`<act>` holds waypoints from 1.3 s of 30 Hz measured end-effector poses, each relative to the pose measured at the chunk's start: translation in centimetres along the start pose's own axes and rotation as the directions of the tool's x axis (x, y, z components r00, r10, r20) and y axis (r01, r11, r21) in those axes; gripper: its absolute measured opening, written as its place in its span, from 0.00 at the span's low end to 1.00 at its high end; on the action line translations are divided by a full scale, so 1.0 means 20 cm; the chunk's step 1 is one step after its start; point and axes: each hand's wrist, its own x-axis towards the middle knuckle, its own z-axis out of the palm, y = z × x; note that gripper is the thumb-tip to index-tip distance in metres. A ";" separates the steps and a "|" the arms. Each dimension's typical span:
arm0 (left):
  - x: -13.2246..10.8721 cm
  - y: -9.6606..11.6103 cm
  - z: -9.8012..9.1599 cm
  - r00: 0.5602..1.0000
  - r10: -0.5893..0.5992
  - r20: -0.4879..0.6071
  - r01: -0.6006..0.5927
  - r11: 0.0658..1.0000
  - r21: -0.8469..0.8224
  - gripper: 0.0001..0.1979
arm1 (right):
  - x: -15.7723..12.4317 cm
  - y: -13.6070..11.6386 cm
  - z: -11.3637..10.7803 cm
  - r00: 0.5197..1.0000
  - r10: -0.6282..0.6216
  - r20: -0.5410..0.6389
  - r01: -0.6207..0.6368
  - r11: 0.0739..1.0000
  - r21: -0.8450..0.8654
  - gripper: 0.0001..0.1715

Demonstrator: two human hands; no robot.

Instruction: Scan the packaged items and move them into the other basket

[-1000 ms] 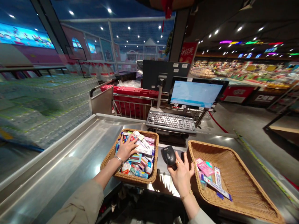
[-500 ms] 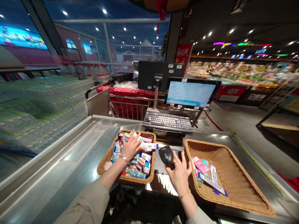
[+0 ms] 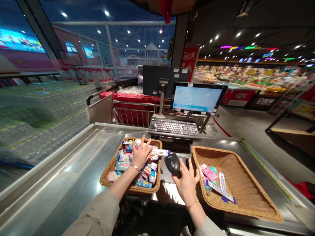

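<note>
My left hand (image 3: 141, 156) hangs spread over the left wicker basket (image 3: 108, 173), its fingertips on a heap of small packaged goods (image 3: 124, 159). A long white box (image 3: 159, 152) lies across the basket's far right corner, just beyond my fingers. My right hand (image 3: 185, 185) grips a black handheld barcode scanner (image 3: 172, 164) between the two baskets. The right wicker basket (image 3: 246, 183) holds several pink and white packets (image 3: 211, 178) in its near left part, a little to the right of my right hand.
Both baskets stand on a steel checkout counter (image 3: 69, 164). Behind them are a keyboard (image 3: 173, 128), a monitor (image 3: 197, 97) and a cart with a red crate (image 3: 133, 105). Shrink-wrapped bottled water (image 3: 41, 124) is stacked at the left; store shelves line the right.
My left hand has moved toward the basket's far right side, with its fingers spreading, and a long white box now shows there. The scanner stays in my right hand, and the view has drifted slightly.
</note>
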 end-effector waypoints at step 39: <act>0.07 0.14 0.04 0.999 0.023 -0.037 -0.026 0.996 -0.085 0.13 | -0.02 0.06 -0.03 0.999 -0.034 -0.037 0.035 0.999 0.028 0.20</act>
